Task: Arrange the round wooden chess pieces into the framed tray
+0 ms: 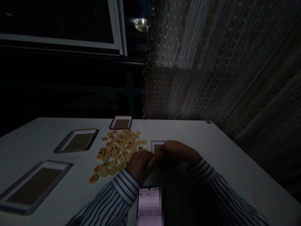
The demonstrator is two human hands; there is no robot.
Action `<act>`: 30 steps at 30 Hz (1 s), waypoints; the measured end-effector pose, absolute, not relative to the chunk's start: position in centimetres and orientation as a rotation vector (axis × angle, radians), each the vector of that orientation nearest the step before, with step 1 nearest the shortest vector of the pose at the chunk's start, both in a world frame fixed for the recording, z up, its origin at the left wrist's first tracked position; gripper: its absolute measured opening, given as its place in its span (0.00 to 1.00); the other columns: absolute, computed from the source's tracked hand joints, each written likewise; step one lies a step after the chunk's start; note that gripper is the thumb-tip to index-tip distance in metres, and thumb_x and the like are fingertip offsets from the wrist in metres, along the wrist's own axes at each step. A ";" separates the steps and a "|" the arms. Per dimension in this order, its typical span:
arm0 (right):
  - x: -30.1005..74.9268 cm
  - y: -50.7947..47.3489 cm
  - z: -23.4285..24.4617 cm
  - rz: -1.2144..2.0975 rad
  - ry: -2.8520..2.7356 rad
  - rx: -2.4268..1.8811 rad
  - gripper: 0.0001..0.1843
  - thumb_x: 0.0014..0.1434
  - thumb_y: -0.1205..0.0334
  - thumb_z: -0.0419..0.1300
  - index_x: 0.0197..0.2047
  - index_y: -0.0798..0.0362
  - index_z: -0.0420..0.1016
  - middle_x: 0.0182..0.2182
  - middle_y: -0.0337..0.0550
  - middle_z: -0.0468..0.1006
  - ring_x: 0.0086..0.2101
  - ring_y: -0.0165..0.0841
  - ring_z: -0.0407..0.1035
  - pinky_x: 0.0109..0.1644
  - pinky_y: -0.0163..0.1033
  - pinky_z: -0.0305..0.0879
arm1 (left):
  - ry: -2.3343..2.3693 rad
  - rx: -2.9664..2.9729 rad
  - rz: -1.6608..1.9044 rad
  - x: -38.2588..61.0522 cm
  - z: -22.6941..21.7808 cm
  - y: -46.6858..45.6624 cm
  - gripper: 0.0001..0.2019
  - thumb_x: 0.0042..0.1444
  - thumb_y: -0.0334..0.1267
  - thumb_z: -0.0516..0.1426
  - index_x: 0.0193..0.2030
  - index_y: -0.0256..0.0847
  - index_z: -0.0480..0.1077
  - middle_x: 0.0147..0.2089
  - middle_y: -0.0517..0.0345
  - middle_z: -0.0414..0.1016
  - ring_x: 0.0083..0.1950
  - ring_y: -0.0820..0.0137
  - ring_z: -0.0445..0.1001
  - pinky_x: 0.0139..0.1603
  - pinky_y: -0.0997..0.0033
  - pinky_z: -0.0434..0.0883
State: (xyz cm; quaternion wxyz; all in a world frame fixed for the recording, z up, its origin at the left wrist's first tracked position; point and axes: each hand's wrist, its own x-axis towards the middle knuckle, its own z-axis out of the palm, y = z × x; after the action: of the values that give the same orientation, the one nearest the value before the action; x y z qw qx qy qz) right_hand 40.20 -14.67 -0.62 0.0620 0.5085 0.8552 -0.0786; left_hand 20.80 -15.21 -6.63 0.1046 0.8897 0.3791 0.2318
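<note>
A small group of marked round pieces (155,156) is gripped between the left hand (138,165) and the right hand (178,151), near the middle of the surface (225,175). The fingers of both hands are curled inward and narrowed to a pinch, the pieces caught at their tips; whether these are lifted or rested on something below cannot be told in the shadow. The step in hand is judged to be fine two-handed handling of these few pieces.

The loose pile (122,148) is spread just beside the left hand, toward the far edge and the left. A tray (156,147) is partly covered by the right hand. Three more are set apart: a far tray (121,123) near the far edge, a middle tray (78,141) and a near tray (35,186) toward the left edge.

For the next move, a light, even pinch is judged to be called for — the discs are thin and easily slipped — with the knuckles kept clear of the covered tray's rim.
</note>
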 end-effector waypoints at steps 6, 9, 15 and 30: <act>39.9 -14.8 -0.2 -0.286 2.574 1.559 0.11 0.52 0.60 0.52 0.32 0.55 0.74 0.29 0.47 0.76 0.28 0.31 0.69 0.27 0.32 0.55 | 1.134 2.610 0.673 20.8 -6.8 -15.2 0.13 0.50 0.37 0.53 0.44 0.41 0.67 0.44 0.52 0.73 0.46 0.61 0.69 0.46 0.59 0.64; 39.7 -15.0 0.2 -0.331 2.542 1.558 0.12 0.52 0.59 0.52 0.31 0.55 0.74 0.29 0.47 0.76 0.27 0.30 0.69 0.27 0.31 0.55 | 1.138 2.605 0.651 20.7 -6.9 -15.1 0.14 0.50 0.38 0.54 0.45 0.41 0.67 0.44 0.52 0.73 0.46 0.61 0.69 0.47 0.59 0.64; 39.6 -15.1 0.3 -0.306 2.570 1.516 0.12 0.52 0.59 0.52 0.32 0.55 0.75 0.27 0.46 0.77 0.26 0.29 0.68 0.26 0.31 0.54 | 1.141 2.613 0.683 20.7 -6.9 -15.2 0.14 0.50 0.37 0.54 0.44 0.41 0.67 0.43 0.51 0.73 0.46 0.61 0.69 0.46 0.60 0.64; 39.4 -15.0 0.5 -0.373 2.556 1.508 0.12 0.52 0.63 0.52 0.32 0.57 0.76 0.27 0.47 0.76 0.25 0.28 0.67 0.27 0.31 0.55 | 1.149 2.602 0.654 20.8 -6.5 -15.2 0.14 0.48 0.37 0.55 0.44 0.42 0.68 0.43 0.52 0.73 0.45 0.60 0.69 0.46 0.59 0.64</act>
State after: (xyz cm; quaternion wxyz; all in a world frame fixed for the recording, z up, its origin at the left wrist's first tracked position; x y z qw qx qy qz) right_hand 39.45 -14.99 0.51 0.0754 0.5027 0.8522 -0.1244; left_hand 20.78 -15.23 -6.46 0.1113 0.8860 0.3913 0.2226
